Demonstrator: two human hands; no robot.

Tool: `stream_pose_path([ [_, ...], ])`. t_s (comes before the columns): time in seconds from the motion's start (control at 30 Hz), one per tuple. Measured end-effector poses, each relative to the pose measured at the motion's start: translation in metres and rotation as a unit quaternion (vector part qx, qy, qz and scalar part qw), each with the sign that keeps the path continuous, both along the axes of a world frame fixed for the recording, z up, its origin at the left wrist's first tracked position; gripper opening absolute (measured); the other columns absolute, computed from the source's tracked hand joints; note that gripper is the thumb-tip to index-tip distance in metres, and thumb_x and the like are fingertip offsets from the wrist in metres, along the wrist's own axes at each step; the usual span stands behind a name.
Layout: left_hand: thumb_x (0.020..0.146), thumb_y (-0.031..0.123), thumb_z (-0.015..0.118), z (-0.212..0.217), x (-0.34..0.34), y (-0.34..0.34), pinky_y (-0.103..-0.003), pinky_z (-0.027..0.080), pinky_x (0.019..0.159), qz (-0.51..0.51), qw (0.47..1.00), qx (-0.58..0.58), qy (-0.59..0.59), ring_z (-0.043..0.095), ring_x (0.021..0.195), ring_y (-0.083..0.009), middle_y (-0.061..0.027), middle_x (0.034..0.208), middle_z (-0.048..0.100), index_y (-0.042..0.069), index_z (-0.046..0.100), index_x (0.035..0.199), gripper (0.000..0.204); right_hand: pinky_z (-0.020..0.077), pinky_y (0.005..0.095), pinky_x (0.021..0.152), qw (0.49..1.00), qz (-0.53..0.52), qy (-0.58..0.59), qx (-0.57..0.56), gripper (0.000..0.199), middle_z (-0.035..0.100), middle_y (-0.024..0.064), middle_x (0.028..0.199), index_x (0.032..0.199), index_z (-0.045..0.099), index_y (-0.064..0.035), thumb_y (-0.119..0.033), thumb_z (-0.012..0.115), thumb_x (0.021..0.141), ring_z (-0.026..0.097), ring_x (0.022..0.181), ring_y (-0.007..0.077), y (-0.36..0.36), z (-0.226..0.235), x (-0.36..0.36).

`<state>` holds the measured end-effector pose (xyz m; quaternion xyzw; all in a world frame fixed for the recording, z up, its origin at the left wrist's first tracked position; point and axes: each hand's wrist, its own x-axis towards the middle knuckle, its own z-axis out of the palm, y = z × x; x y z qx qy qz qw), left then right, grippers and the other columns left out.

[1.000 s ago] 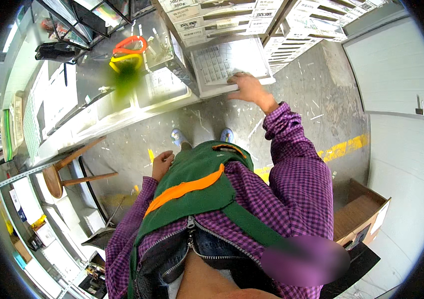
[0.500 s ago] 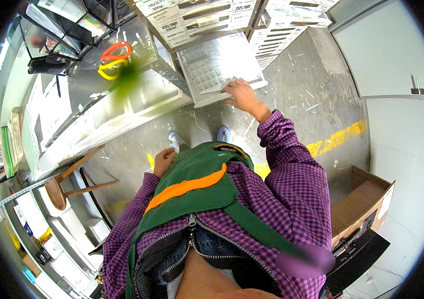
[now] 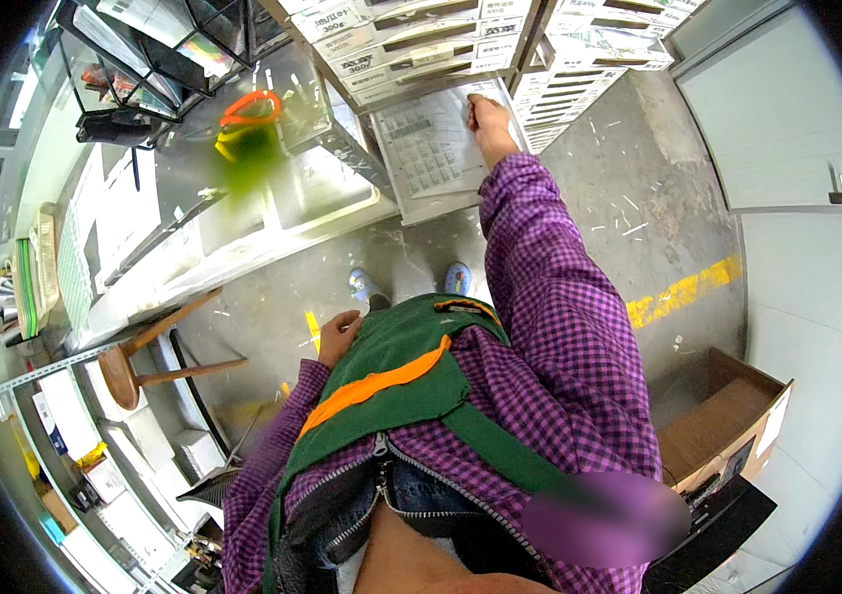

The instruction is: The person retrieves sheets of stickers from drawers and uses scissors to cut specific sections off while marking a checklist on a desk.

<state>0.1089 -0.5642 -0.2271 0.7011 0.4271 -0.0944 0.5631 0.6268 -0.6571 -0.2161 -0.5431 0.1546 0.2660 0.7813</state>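
A shallow white drawer point(image 3: 443, 205) is pulled out from the lower part of a drawer cabinet. In it lies a pale sheet point(image 3: 421, 148) marked with rows of small rectangles. My right hand point(image 3: 488, 121) reaches over the drawer toward its inner right side, fingers curled together. Whatever lies between those fingertips, if anything, is too small to make out. Low beside the green apron point(image 3: 381, 371) with its orange trim, my left hand point(image 3: 340, 339) hangs with nothing in it, its fingers loosely extended.
Left of the drawer is a workbench point(image 3: 292, 223) with orange-handled and yellow-handled tools point(image 3: 251, 107), partly blurred. A wooden stool point(image 3: 122, 376) stands at the left, near a shelf rack point(image 3: 54, 371). An open cardboard box point(image 3: 728, 416) sits at the lower right. Paper scraps litter the floor.
My right hand has moved from the drawer's front edge farther in over the sheet. The drawer sits farther in beneath the cabinet's upper drawers. My left hand stays by the apron.
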Motion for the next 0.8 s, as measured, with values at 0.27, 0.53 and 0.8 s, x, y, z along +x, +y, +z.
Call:
stream_pose_path([
  [0.27,0.089,0.023,0.066,0.001,-0.006,0.005,-0.030,0.055,0.076,0.035,0.999,-0.040,0.012,0.066,0.093,-0.0184,-0.0109,0.107,0.069,0.000,0.064,0.118,0.037,0.0379,0.0259,0.043,0.993,-0.055,0.084,0.055,0.013,0.050,0.0018,0.063,0.074,0.055,-0.0068,-0.010,0.061,0.085,0.043,0.048,0.0116,-0.021,0.016,-0.042],
  [0.53,0.091,0.026,0.065,-0.005,0.005,0.010,-0.029,0.055,0.076,-0.024,1.000,-0.009,0.006,0.065,0.091,-0.0164,-0.0099,0.106,0.067,0.002,0.063,0.120,0.038,0.0436,0.0243,0.053,0.998,-0.039,-0.030,0.049,0.006,0.057,0.0006,0.071,0.080,0.059,-0.0061,-0.008,0.062,0.085,0.050,0.059,0.0079,-0.067,0.045,-0.121],
  [0.8,0.091,0.021,0.065,0.030,0.046,0.009,-0.027,0.052,0.076,-0.008,0.998,-0.025,-0.051,0.064,0.090,-0.0142,-0.0092,0.105,0.068,0.001,0.064,0.118,0.034,0.0445,0.0234,0.072,0.945,0.053,-0.321,0.004,0.010,0.063,0.0009,0.084,0.091,0.061,0.0022,0.001,0.061,0.080,0.056,0.076,0.0091,-0.104,0.072,-0.151],
])
